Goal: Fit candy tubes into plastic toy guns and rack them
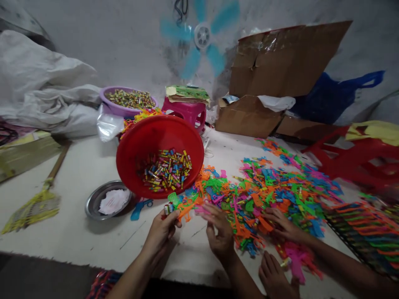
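Observation:
My left hand (pixel 162 230) is closed, its thumb and fingers pinching an orange plastic toy gun (pixel 187 208). Small wrapped tubes (pixel 168 208) show at the same fingertips, and a green toy piece (pixel 173 199) is just beyond them. My right hand (pixel 220 234) is a little blurred, with its fingers apart beside a pink toy piece (pixel 202 209); I see no firm hold on it. In front of both hands, a large red basin (pixel 131 166) leans toward me with many small wrapped tubes (pixel 168 170) inside. A blue toy gun (pixel 139 208) lies left of my left hand.
Another person's hands (pixel 285 224) work at the right in a heap of colourful toy guns (pixel 280 191). A metal bowl (pixel 90 203) holds white paper slips. Behind are a purple basin (pixel 124 111), a pink stool (pixel 185 110), cardboard boxes (pixel 249 120) and a fan (pixel 202 36).

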